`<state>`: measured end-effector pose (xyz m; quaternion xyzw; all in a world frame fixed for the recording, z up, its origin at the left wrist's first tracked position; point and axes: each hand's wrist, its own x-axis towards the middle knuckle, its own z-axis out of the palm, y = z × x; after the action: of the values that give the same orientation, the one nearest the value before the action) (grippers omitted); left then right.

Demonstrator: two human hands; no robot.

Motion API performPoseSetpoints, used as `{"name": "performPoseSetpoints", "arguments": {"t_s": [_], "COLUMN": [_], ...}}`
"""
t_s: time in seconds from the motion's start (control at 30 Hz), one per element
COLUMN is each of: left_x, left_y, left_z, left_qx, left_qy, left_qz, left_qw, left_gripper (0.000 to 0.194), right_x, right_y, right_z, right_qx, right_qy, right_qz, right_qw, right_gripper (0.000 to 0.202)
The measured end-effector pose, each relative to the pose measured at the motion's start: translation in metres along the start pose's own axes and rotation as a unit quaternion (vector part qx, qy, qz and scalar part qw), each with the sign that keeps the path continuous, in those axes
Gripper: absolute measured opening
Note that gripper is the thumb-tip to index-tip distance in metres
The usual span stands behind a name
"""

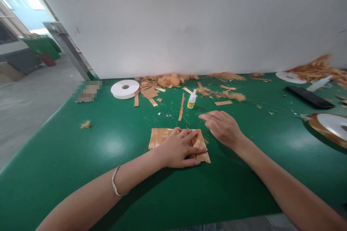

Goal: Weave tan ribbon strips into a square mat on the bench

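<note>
My left hand (180, 148) lies flat with its fingers spread on a panel of tan strips (158, 137) laid side by side. The panel rests on the green table (81, 158), and my hand covers much of its middle. To the right of the panel, my right hand (221, 126) is raised a little, with its fingers closed in a pinch. Whatever is between those fingertips, if anything, is too small to make out. A small white glue bottle (191, 100) with a yellow label stands upright beyond my hands.
A white tape roll (125, 88) and loose tan strips (148, 92) lie at the back left. Fibre clumps (172, 79) line the white partition (184, 25). At the right are a black case (310, 97) and a ribbon roll (332, 124).
</note>
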<state>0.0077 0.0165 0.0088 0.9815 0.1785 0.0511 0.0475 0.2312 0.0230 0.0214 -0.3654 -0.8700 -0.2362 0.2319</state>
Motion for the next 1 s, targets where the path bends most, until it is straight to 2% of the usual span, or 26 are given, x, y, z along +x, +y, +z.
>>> {"name": "performPoseSetpoints", "arguments": {"t_s": [0.17, 0.3, 0.47, 0.53, 0.63, 0.73, 0.83, 0.87, 0.9, 1.0], "left_x": [0.001, 0.0, 0.0, -0.001, -0.001, -0.001, 0.0, 0.0, -0.001, -0.001], "left_y": [0.0, 0.001, 0.0, -0.001, -0.001, -0.001, 0.0, 0.0, 0.0, 0.0], "left_z": [0.0, -0.001, -0.001, 0.0, 0.001, 0.001, 0.001, 0.001, 0.001, 0.0], "left_qx": [0.001, 0.007, 0.004, 0.005, 0.004, 0.003, 0.006, 0.007, 0.008, 0.006], "left_qy": [0.003, 0.005, 0.008, 0.009, 0.011, 0.007, 0.002, 0.001, 0.0, 0.002], "left_qz": [0.001, 0.002, 0.007, 0.009, 0.006, 0.005, 0.004, 0.004, 0.004, 0.004], "left_qw": [1.0, 1.0, 1.0, 1.0, 1.0, 1.0, 1.0, 1.0, 1.0, 1.0], "left_gripper": [0.047, 0.047, 0.048, 0.048, 0.048, 0.048, 0.048, 0.048, 0.048, 0.048], "right_x": [-0.003, -0.005, -0.002, 0.0, 0.002, 0.004, 0.002, 0.002, 0.001, 0.0], "right_y": [0.002, 0.002, -0.005, -0.007, -0.008, -0.005, -0.002, -0.001, 0.0, 0.002], "right_z": [-0.007, -0.007, -0.009, -0.01, -0.012, -0.012, -0.01, -0.009, -0.008, -0.008], "right_qx": [0.007, 0.007, 0.142, 0.232, 0.415, 0.562, 0.65, 0.655, 0.644, 0.561], "right_qy": [0.001, 0.052, 0.092, 0.097, 0.069, 0.015, -0.017, -0.018, -0.018, -0.027], "right_qz": [0.023, 0.068, 0.184, 0.239, 0.304, 0.315, 0.325, 0.331, 0.338, 0.364], "right_qw": [1.0, 0.996, 0.968, 0.938, 0.855, 0.764, 0.687, 0.679, 0.686, 0.743], "right_gripper": [0.024, 0.027, 0.03, 0.027, 0.026, 0.036, 0.043, 0.044, 0.044, 0.039]}}
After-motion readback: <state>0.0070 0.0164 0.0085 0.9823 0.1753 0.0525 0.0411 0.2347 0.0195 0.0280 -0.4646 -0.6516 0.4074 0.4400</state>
